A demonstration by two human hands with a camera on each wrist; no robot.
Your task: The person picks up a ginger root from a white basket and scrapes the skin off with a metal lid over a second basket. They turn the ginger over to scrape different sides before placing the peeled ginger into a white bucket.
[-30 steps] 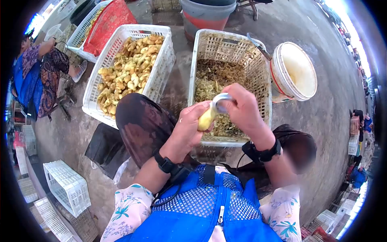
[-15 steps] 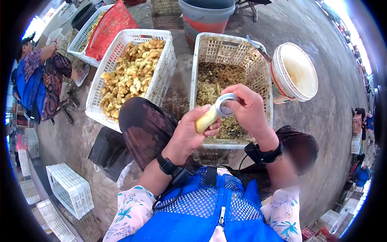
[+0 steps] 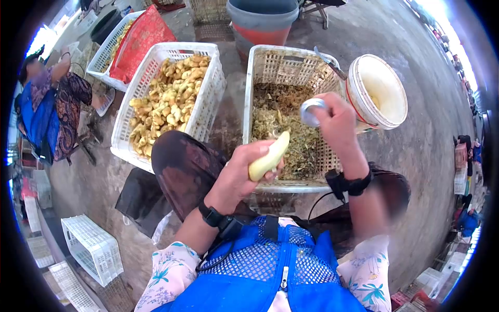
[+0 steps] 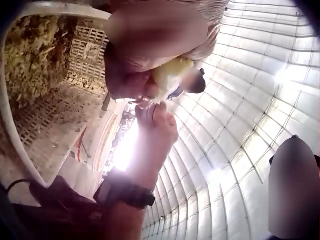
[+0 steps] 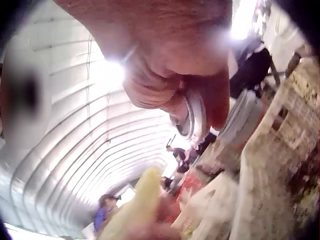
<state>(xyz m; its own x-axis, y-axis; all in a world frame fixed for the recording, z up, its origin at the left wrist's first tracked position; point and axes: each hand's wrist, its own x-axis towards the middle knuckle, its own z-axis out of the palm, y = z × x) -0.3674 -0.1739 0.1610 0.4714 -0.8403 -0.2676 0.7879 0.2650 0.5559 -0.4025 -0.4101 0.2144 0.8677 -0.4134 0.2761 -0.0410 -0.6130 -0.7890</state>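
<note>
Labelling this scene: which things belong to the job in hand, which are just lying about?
Likely part of the job:
pale yellow piece, in the left hand
silvery ring, in the right hand
crate of scraps
crate of knobbly pieces

Apparently just lying about:
white bucket
grey-and-red tub
red sheet
white crate at lower left

Bare floor (image 3: 234, 96) is running between the ginger crate (image 3: 210, 99) and shavings crate (image 3: 248, 104), a knee (image 3: 174, 156) and the left grip (image 3: 240, 169) obstructing its near end. Air is separating the right grip (image 3: 338, 124) from the left. A tool (image 3: 337, 68) and bucket (image 3: 378, 92) are crowding the shavings crate's right edge.
</note>
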